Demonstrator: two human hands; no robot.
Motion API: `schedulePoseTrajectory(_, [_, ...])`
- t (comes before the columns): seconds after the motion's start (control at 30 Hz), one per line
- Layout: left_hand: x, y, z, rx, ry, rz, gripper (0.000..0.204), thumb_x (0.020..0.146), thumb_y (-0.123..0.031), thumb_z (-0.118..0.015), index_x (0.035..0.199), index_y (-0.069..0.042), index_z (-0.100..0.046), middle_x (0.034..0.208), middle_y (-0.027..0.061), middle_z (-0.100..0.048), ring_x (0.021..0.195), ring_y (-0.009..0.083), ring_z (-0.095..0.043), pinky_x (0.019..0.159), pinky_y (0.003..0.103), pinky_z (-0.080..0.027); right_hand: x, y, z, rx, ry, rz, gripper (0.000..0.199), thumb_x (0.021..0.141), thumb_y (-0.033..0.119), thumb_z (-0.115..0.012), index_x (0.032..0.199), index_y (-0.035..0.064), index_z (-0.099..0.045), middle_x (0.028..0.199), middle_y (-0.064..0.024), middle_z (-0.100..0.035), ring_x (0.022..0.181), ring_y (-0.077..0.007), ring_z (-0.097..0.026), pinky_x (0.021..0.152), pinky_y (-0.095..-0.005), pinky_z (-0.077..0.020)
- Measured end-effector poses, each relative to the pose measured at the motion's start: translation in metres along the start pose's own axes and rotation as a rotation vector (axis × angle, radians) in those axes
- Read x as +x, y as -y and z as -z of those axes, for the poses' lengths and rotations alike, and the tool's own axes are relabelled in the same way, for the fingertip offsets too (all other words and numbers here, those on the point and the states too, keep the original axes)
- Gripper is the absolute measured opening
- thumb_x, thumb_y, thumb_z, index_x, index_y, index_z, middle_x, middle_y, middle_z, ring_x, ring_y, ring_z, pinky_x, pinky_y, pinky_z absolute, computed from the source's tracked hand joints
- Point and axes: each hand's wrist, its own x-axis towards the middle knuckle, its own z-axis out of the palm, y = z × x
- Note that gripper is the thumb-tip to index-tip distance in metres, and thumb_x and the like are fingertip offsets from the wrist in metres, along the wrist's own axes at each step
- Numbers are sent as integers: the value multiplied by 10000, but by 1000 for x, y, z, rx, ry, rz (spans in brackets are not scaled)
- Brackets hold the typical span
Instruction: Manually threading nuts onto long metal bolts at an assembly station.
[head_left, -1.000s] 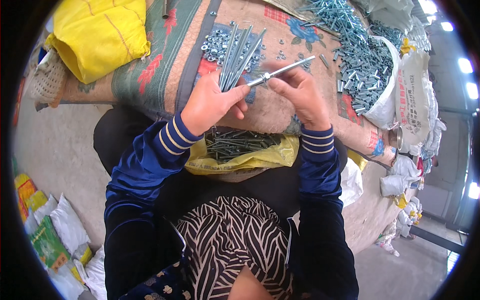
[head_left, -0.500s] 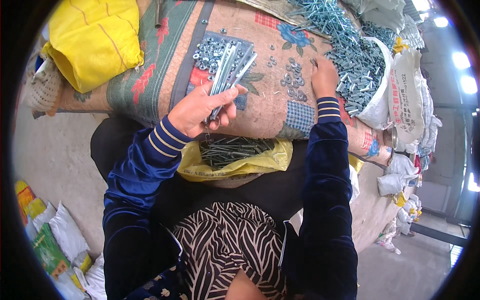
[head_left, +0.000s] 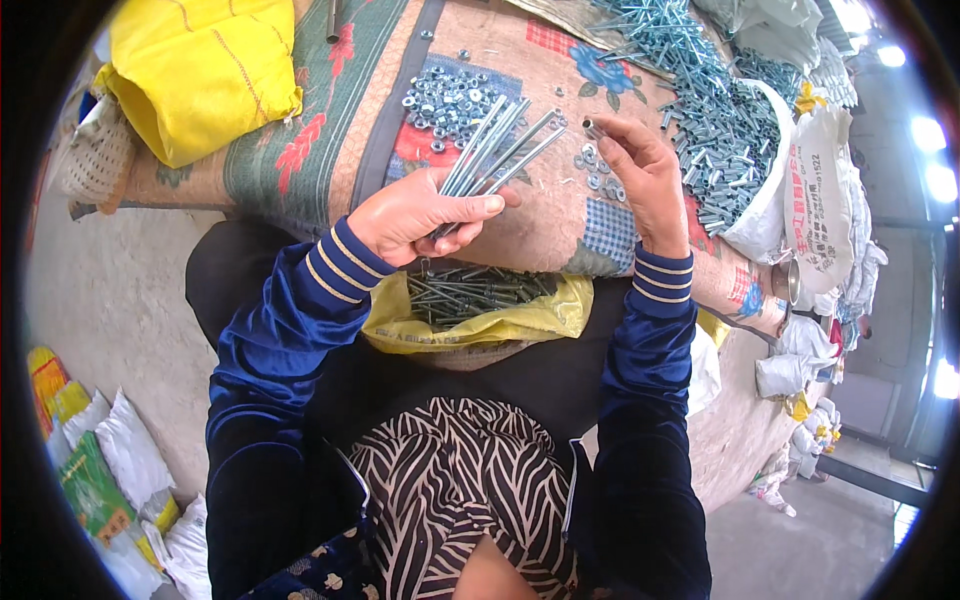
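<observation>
My left hand (head_left: 430, 214) is closed round a fanned bundle of long silvery bolts (head_left: 487, 150), which point up and to the right. One bolt leans out apart from the others, toward my right hand (head_left: 648, 178). Between its thumb and fingers that hand pinches a short metal sleeve (head_left: 591, 128), held just right of the bolt ends. Behind the bundle lies a pile of hex nuts (head_left: 440, 98) on the patterned cloth. Washers (head_left: 597, 170) are spread beneath my right hand, which partly hides them.
A heap of short metal sleeves (head_left: 728, 150) spills from a white sack (head_left: 765, 222) on the right, with long thin bolts (head_left: 650, 35) behind. A yellow bag of dark bolts (head_left: 465, 335) lies at my lap. A yellow sack (head_left: 205, 75) stands far left.
My right hand has lifted from beside the sleeve heap and moved left with a sleeve in its fingers. My left hand has shifted slightly right, its bolts tilting further right.
</observation>
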Motion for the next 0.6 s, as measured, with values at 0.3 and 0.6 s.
schedulePoseTrajectory(0.3, [3,8,4,115,32,70,308,848,-199,-680,1083,-17,-603,567,-29,-472,416,33,-374,371,174,-262,-7,18,5,-415,238,251,251,790,-52,-573,994,50,-677,880,-46,-595,860,-126,-570,770,-250,-445])
schedulePoseTrajectory(0.6, [13,3,0,226,-95,76,222,861,-251,-675,955,-61,-608,659,12,-582,455,35,-492,352,152,-288,-11,3,-13,439,188,-257,189,846,48,-631,1009,-45,-617,855,-47,-619,719,-85,-585,656,-233,-491])
